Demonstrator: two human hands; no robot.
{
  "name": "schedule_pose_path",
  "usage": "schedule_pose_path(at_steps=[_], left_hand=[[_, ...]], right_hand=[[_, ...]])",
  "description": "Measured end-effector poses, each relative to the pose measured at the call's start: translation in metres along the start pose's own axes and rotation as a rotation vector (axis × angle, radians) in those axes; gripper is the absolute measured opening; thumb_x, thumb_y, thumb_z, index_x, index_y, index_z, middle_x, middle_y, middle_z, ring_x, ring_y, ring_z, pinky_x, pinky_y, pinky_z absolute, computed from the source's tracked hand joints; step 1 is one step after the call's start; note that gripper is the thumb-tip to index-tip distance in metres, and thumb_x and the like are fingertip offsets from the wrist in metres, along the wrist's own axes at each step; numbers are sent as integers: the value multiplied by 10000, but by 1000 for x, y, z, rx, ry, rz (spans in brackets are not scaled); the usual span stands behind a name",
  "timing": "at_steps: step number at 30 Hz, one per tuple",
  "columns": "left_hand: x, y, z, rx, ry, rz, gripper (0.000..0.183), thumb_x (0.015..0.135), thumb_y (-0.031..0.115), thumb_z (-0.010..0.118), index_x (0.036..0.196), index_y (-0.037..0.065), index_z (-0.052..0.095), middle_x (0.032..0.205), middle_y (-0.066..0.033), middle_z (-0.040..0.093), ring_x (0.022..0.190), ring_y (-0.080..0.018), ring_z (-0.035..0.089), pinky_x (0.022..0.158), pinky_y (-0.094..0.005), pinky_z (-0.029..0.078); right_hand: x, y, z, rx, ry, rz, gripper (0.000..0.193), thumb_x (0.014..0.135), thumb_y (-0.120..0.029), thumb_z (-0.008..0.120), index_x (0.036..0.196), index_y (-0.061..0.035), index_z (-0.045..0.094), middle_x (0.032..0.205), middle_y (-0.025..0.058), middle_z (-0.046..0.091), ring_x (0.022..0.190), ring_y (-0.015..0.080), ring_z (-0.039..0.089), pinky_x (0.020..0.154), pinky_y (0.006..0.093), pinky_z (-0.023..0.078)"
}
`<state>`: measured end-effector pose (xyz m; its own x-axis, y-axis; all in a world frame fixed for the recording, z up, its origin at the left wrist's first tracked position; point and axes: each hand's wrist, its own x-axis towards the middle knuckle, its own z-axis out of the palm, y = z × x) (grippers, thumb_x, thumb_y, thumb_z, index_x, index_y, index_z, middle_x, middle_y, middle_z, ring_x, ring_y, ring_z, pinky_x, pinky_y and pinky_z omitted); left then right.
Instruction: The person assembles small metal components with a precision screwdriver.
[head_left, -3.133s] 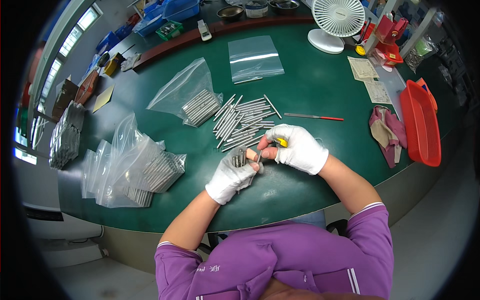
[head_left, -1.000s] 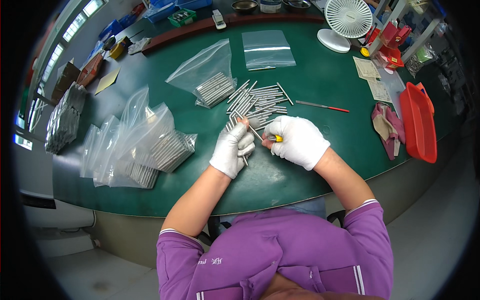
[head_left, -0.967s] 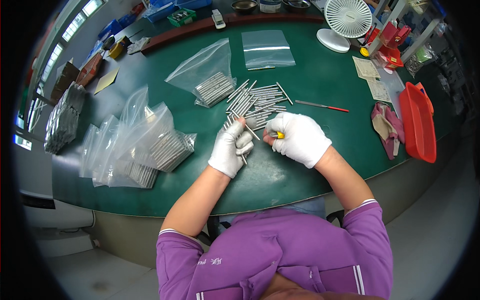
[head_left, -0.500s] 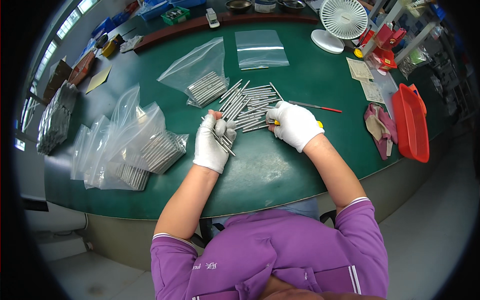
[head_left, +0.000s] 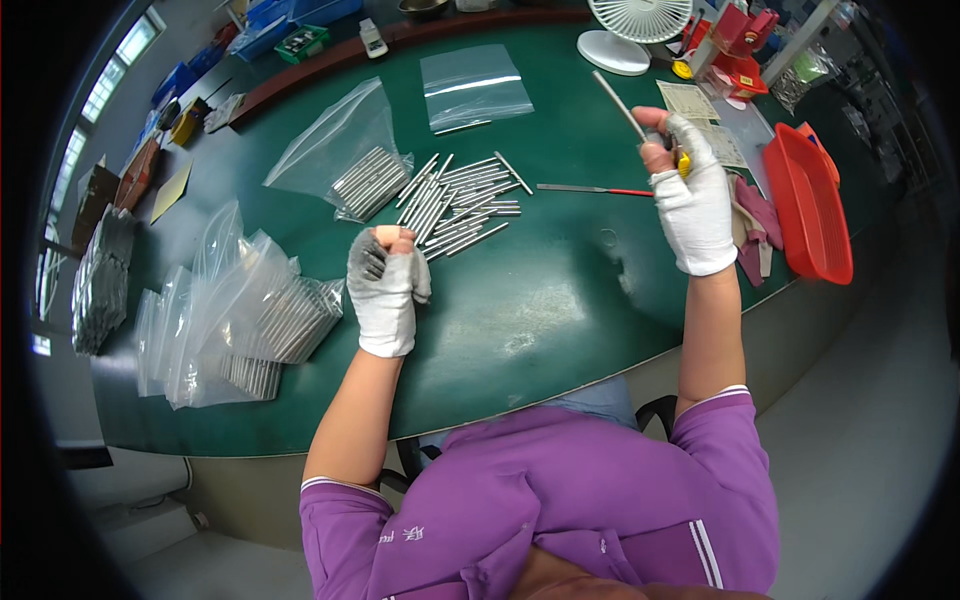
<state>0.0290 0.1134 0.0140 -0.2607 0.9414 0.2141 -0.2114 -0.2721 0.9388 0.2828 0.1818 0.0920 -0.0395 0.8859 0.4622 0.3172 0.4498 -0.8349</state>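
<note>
My right hand, in a white glove with bare fingertips, is raised at the right and closed on a thin metal rod that slants up to the left. A small yellow piece, its kind unclear, also shows in that hand. My left hand, gloved the same way, is curled closed near the pile; whatever it may hold is hidden. Loose metal rods lie heaped on the green table just beyond it. Behind them, more rods sit in a clear zip bag.
Several filled clear bags lie at the left. A flat clear bag is at the back. A red-handled file lies near my right hand. Farther right are a cloth, a red tray and a white fan.
My right hand has moved from the pile to the right and up, with a rod now standing out of it. The rods that showed in my left hand are out of sight. The view has shifted.
</note>
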Motion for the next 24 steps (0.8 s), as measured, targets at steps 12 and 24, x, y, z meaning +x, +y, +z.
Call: schedule_pose_path(at_steps=[12, 24], left_hand=[[-5, -8, 10, 90, -16, -257, 120, 862, 159, 511, 823, 46, 513, 467, 36, 380, 342, -43, 295, 326, -197, 220], [-63, 42, -9, -42, 47, -211, 221, 853, 252, 547, 946, 54, 518, 537, 17, 435, 357, -40, 294, 342, -184, 225]], right_hand=[[-63, 16, -48, 862, 90, 287, 163, 857, -194, 536, 968, -75, 530, 840, 24, 537, 502, 3, 331, 426, 147, 267], [-101, -25, 99, 551, -738, 354, 265, 855, -209, 506, 1026, -10, 547, 934, 89, 579, 835, 194, 564, 722, 305, 458]])
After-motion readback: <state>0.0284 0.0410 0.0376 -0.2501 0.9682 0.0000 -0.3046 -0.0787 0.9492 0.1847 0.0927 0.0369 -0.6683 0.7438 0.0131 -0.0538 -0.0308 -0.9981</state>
